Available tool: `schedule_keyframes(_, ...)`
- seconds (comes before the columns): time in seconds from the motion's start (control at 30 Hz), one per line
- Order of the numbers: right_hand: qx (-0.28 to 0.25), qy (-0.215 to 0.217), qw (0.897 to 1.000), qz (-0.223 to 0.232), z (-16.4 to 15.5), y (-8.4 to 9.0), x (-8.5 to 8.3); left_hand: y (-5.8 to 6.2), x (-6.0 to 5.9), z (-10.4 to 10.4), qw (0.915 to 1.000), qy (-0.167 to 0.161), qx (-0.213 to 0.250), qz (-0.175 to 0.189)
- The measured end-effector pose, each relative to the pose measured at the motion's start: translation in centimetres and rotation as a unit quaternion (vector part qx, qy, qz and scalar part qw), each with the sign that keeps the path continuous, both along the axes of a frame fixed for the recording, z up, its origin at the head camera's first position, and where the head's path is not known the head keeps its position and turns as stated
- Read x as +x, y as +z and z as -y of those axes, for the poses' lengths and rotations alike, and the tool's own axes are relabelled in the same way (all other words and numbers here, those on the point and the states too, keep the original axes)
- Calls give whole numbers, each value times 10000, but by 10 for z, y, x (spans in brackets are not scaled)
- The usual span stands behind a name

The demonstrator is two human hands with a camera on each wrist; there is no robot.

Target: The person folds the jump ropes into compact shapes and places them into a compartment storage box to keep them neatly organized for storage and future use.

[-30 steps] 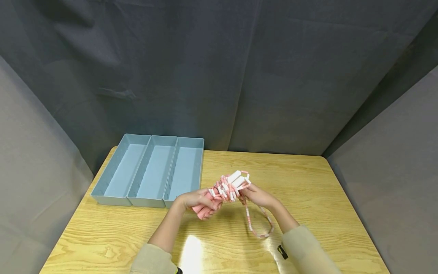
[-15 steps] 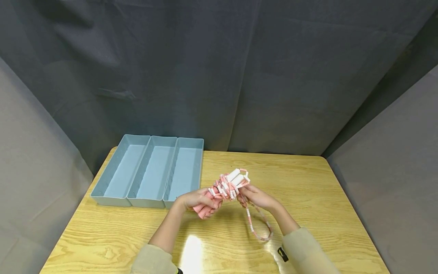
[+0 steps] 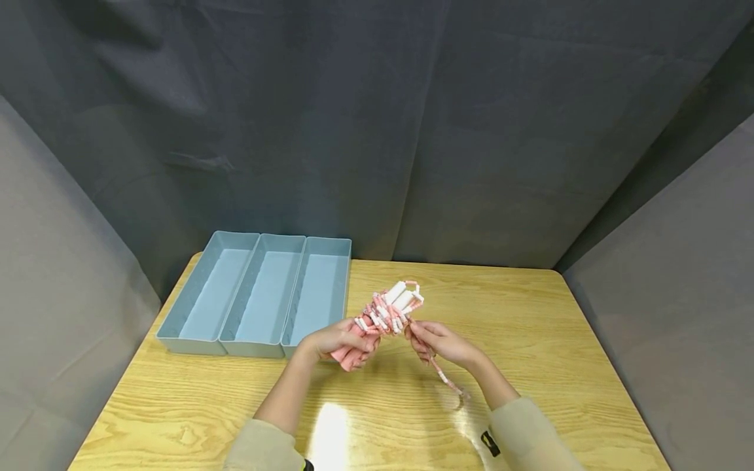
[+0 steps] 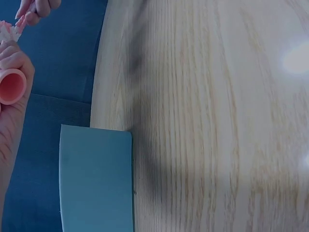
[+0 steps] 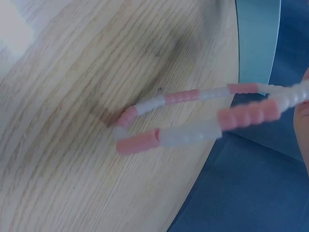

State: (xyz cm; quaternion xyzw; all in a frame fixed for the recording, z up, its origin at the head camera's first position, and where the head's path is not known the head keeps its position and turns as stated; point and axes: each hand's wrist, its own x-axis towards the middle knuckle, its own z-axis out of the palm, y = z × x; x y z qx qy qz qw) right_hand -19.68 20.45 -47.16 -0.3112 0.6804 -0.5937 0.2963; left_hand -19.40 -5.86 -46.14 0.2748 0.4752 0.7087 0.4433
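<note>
Wrapping looks mostly done from here: most of the beaded rope (image 3: 385, 317) sits wound around the 2 handles (image 3: 346, 358); 1 loop (image 3: 444, 377) hangs loose, so I'd call that the remainder. All of it is held above the bench (image 3: 559, 366), right of the blue tray (image 3: 253, 348). Left hand (image 3: 331, 341) has fingers curled around the handles; right hand (image 3: 440, 341) seems to pinch the rope, farther from the tray. Head view has the loop nearly edge-on; right wrist shows it spread. Only left wrist shows a hollow pink handle end (image 4: 12, 87).
</note>
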Motion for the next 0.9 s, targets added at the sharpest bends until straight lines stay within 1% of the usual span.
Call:
schedule_keyframes(0.07, -33, -14, 10000, 33, 0, -1, 1, 0, 0, 0, 10000, -32, 1, 25)
schedule_keyframes(0.17, 22, -92, 9999, 87, 0, -1, 2, -3, -2, -1, 10000, 18, -82, 32)
schedule_keyframes(0.37, 348, -335, 9988, 106, 0, 3, 4, -20, -8, -2, 9992, 322, -247, 57)
schedule_keyframes(0.47, 410, -328, 9986, 65, 1, 5, 5, -23, -9, -2, 9990, 385, -231, 23)
schedule_keyframes(0.7, 569, -248, 9979, -203, 0, 8, 7, -24, -10, 0, 9987, 449, -220, 70)
schedule_keyframes(0.8, 504, -176, 9980, -325, -2, 9, 7, -21, -9, 0, 9981, 554, -226, 115)
schedule_keyframes(0.9, 402, -85, 9982, -447, -4, 8, 8, -16, -8, 1, 9970, 697, -267, 198)
